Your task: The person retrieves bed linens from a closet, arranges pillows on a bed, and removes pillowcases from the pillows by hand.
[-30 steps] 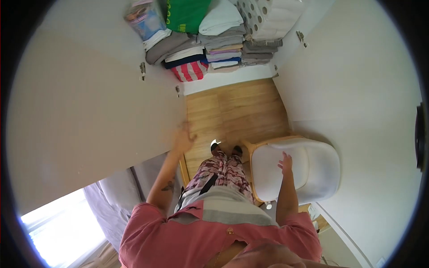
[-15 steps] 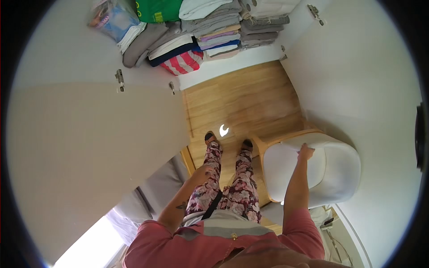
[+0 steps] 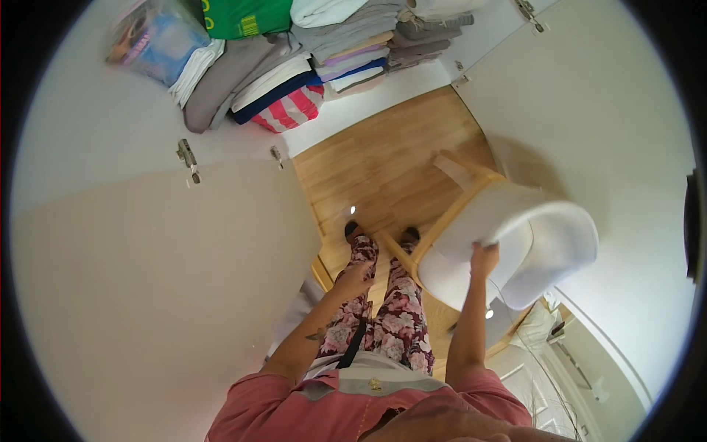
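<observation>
A white chair (image 3: 449,250) with wooden legs stands tilted at the right, its curved seat turned toward the open door. My right hand (image 3: 484,259) is closed on the chair's near armrest edge. My left hand (image 3: 357,280) hangs in front of my left thigh, over the flowered trousers (image 3: 401,317); its fingers are too blurred to make out. The chair's wooden legs reach over the floor beside my feet.
Folded cloths (image 3: 353,44), a green bag (image 3: 247,16) and a red-striped bundle (image 3: 291,110) fill the cupboard shelf ahead. A cupboard door (image 3: 162,295) is at the left, another door (image 3: 618,125) at the right. Wooden floor (image 3: 383,162) lies between them.
My right hand has closed on the chair, which has tipped and turned. My left hand has come down from the left door to my thigh. The view has shifted.
</observation>
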Demonstrator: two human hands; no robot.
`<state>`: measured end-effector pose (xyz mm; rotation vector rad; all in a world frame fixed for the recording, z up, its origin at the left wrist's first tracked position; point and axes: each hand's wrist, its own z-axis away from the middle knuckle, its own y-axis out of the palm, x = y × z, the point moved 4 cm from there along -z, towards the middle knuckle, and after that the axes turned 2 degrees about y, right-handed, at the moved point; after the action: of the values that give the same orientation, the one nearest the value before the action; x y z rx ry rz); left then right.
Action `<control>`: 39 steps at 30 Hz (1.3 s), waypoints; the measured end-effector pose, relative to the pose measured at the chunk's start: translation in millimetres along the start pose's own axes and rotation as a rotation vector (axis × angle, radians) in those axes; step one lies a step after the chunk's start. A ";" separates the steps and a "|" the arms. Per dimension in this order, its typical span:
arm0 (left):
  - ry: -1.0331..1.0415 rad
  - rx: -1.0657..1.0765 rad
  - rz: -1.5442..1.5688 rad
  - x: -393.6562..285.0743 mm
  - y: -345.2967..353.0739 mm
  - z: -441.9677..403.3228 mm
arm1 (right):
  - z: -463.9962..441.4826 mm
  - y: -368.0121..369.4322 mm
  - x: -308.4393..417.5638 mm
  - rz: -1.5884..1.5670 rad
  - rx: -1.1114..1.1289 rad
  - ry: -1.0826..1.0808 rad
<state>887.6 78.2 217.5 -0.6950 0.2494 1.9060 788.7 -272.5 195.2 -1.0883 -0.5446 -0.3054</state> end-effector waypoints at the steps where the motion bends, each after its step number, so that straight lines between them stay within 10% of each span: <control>1: 0.022 0.029 -0.069 -28.4 5.7 -8.8 | -0.5 10.6 15.9 -0.008 0.013 0.005; 6: 0.480 -0.082 -0.278 -80.1 11.9 -65.9 | 20.1 105.3 118.8 -0.010 0.091 -0.124; 15: 0.499 -0.054 -0.558 -91.1 -95.8 -132.1 | 30.5 246.4 271.8 -0.146 0.217 -0.168; 18: 0.327 -0.049 0.063 -53.8 -119.3 -121.0 | 12.5 235.4 271.6 -0.102 0.280 -0.209; 21: 0.046 -0.004 -0.268 -21.1 -138.0 -71.2 | -36.8 175.3 211.3 -0.282 1.277 -0.005; 23: 0.018 0.103 -0.352 29.0 -137.5 -53.2 | -89.2 81.9 186.1 0.084 1.246 -0.634; 25: -0.185 0.221 -0.210 28.6 -141.1 -23.1 | -153.5 0.1 140.8 0.414 0.648 -1.560; 27: -0.301 0.254 -0.021 -24.9 -153.7 -7.2 | -118.0 -144.2 215.3 -0.062 0.679 0.072; 31: 0.013 0.141 -0.279 -216.2 -193.2 47.6 | -65.3 -332.2 241.1 -0.439 0.307 -0.189; 33: 0.642 -0.138 -0.527 -354.5 -240.3 81.0 | -42.6 -392.4 291.5 -0.478 0.116 -0.285; 39: 1.142 -0.447 -0.165 -732.6 -249.0 513.7 | 112.5 -586.1 564.9 -0.434 0.483 -1.210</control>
<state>1138.6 -137.0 1085.4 -1.9996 0.4488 1.2168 939.5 -414.0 990.5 -0.5681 -1.8395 0.1613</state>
